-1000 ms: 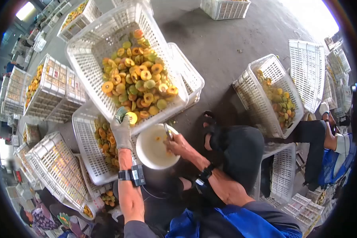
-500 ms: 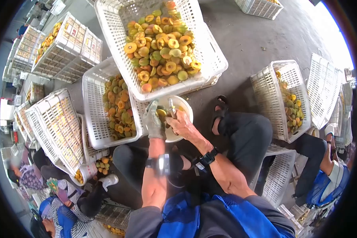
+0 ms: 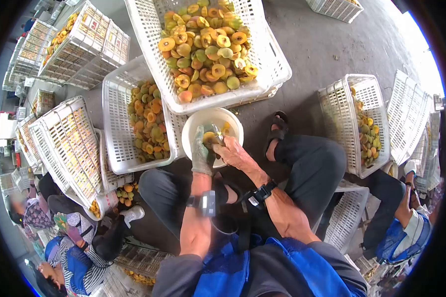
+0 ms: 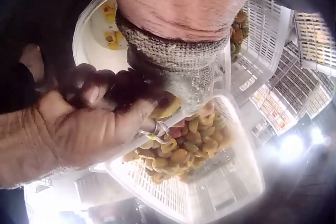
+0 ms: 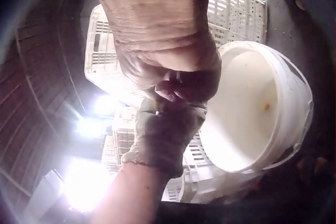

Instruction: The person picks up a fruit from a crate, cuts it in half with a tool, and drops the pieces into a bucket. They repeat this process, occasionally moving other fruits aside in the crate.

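My left hand point(image 3: 201, 153), in a pale work glove, holds a yellow-orange peach point(image 3: 209, 138) over a white bucket point(image 3: 194, 126). From the right, my bare right hand point(image 3: 233, 152) grips a small metal tool point(image 3: 219, 134) and brings it up against the fruit. Seen from the left wrist, the metal tip point(image 4: 160, 129) looks bent and looped, beside the yellow-green fruit point(image 4: 167, 107); the right hand covers the rest of the tool. Orange bits point(image 4: 112, 37) lie inside the bucket. Just beyond it stands a white crate point(image 3: 223, 101) heaped with cut peaches point(image 3: 210, 49).
A second white crate point(image 3: 115, 123) of peaches stands to the left of the bucket, and another crate point(image 3: 332, 123) is at the right past my knee. Stacked crates point(image 3: 64, 143) fill the left side. Other people point(image 3: 74, 262) sit at the lower left and right.
My left hand has moved from the near rim of the heaped crate to over the bucket, carrying a peach. The right hand and its tool have met it there. The head view has shifted.
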Action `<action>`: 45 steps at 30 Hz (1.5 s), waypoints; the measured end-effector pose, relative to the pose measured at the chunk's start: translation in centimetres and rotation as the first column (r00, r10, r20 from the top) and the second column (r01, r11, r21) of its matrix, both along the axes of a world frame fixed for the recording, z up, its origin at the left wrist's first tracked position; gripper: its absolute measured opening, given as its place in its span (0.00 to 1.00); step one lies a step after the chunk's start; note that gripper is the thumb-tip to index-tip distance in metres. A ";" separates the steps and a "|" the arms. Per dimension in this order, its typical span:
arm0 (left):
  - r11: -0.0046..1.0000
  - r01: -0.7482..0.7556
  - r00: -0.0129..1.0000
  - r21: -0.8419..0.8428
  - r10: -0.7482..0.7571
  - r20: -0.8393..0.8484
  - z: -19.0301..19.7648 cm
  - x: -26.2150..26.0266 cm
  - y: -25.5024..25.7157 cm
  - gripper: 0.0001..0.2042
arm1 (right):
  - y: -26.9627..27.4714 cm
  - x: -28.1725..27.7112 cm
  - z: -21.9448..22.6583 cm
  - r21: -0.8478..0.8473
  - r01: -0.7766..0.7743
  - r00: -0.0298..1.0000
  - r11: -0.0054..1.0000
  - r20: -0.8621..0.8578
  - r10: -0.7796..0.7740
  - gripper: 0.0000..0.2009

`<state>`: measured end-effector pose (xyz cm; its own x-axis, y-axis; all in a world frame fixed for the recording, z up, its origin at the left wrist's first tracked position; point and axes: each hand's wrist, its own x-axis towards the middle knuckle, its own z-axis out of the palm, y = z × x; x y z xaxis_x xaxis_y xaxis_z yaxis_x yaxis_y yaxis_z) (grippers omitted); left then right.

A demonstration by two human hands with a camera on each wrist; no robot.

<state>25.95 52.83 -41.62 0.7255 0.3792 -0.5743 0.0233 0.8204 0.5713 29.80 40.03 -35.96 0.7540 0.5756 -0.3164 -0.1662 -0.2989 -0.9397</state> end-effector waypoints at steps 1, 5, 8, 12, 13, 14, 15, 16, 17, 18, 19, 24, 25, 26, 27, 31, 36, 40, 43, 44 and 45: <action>0.999 -0.026 1.000 -0.031 0.025 -0.007 -0.6 -0.1 -0.2 0.18 | 0.1 -0.6 -1.9 0.010 0.015 0.989 1.000 0.148 -0.016 0.15; 0.993 -0.048 0.998 0.112 0.053 -0.040 -3.7 -0.8 0.7 0.20 | -0.2 -2.8 -4.1 -0.085 0.024 0.898 0.996 0.440 0.016 0.12; 0.971 -0.093 0.993 0.220 0.108 -0.056 -3.1 -0.8 0.8 0.21 | -0.3 -3.2 -3.7 -0.259 -0.020 0.892 0.966 0.432 0.134 0.09; 0.931 -0.166 0.969 0.325 0.215 -0.121 -4.6 -1.0 1.3 0.20 | 0.0 -4.8 -4.5 -0.322 -0.017 0.833 0.946 0.519 0.192 0.07; 0.923 -0.145 0.972 0.357 0.200 -0.124 -4.5 -1.1 1.3 0.20 | 0.0 -5.0 -4.9 -0.331 -0.028 0.834 0.943 0.512 0.204 0.07; 0.914 -0.124 0.974 0.387 0.186 -0.127 -4.5 -1.4 1.4 0.20 | 0.1 -5.1 -5.3 -0.339 -0.039 0.835 0.940 0.505 0.217 0.07; 0.904 -0.099 0.976 0.416 0.169 -0.135 -3.8 -1.6 1.3 0.20 | 0.2 -5.3 -5.1 -0.349 -0.050 0.839 0.936 0.493 0.229 0.07; 0.911 -0.101 0.975 0.401 0.171 -0.144 -3.1 -1.6 1.2 0.20 | 0.4 -5.4 -5.0 -0.363 -0.052 0.852 0.930 0.470 0.231 0.06; 0.916 -0.107 0.973 0.387 0.176 -0.149 -2.5 -1.4 1.1 0.21 | 0.5 -5.3 -4.8 -0.375 -0.056 0.861 0.925 0.451 0.235 0.06; 0.922 -0.112 0.971 0.372 0.180 -0.155 -2.2 -1.3 1.0 0.21 | 0.7 -5.2 -4.4 -0.388 -0.060 0.871 0.920 0.430 0.238 0.06; 0.919 -0.118 0.971 0.377 0.187 -0.150 -2.1 -1.2 1.0 0.21 | 0.9 -5.2 -3.8 -0.393 -0.042 0.879 0.919 0.422 0.221 0.06; 0.869 -0.144 0.978 0.473 0.198 -0.067 -4.0 -1.0 0.9 0.20 | 1.0 -5.4 -5.0 -0.353 -0.015 0.895 0.935 0.412 0.170 0.05; 0.865 -0.089 0.986 0.495 0.148 -0.082 -3.6 -1.1 0.9 0.20 | 1.0 -5.4 -6.4 -0.282 -0.093 0.919 0.955 0.344 0.191 0.05; 0.857 -0.032 0.991 0.514 0.095 -0.098 -3.1 -1.2 1.1 0.19 | 0.9 -5.2 -7.8 -0.203 -0.164 0.937 0.965 0.275 0.217 0.06; 0.846 0.027 0.993 0.533 0.041 -0.115 -2.5 -1.2 1.3 0.19 | 0.9 -5.0 -8.6 -0.118 -0.225 0.947 0.967 0.208 0.245 0.06; 0.852 0.270 0.956 0.449 -0.184 -0.227 0.6 -1.0 1.8 0.19 | 0.2 -2.8 -2.4 0.222 -0.208 0.710 0.953 -0.636 0.303 0.08; 0.755 0.423 0.903 0.501 -0.302 -0.307 2.1 -1.1 2.1 0.19 | -0.3 -2.8 -3.8 0.284 -0.208 0.653 0.936 -0.672 0.349 0.06; 0.547 0.220 0.970 0.808 -0.033 -0.241 -2.4 -1.5 6.2 0.20 | -0.4 -4.3 -3.4 0.031 -0.136 0.956 0.990 -0.257 0.140 0.09; 0.641 0.057 0.969 0.765 0.148 -0.196 3.0 -1.1 10.0 0.20 | -1.0 -3.6 -0.9 -0.008 -0.137 0.897 0.991 -0.426 0.121 0.11; 0.487 0.058 0.963 0.872 0.203 -0.178 4.4 -0.8 11.0 0.19 | -1.2 -3.0 -0.5 -0.021 -0.159 0.863 0.987 -0.488 0.128 0.11; 0.314 0.061 0.955 0.948 0.257 -0.147 5.3 -0.5 12.0 0.18 | -1.4 -2.9 -1.5 0.014 -0.114 0.856 0.993 -0.505 0.105 0.10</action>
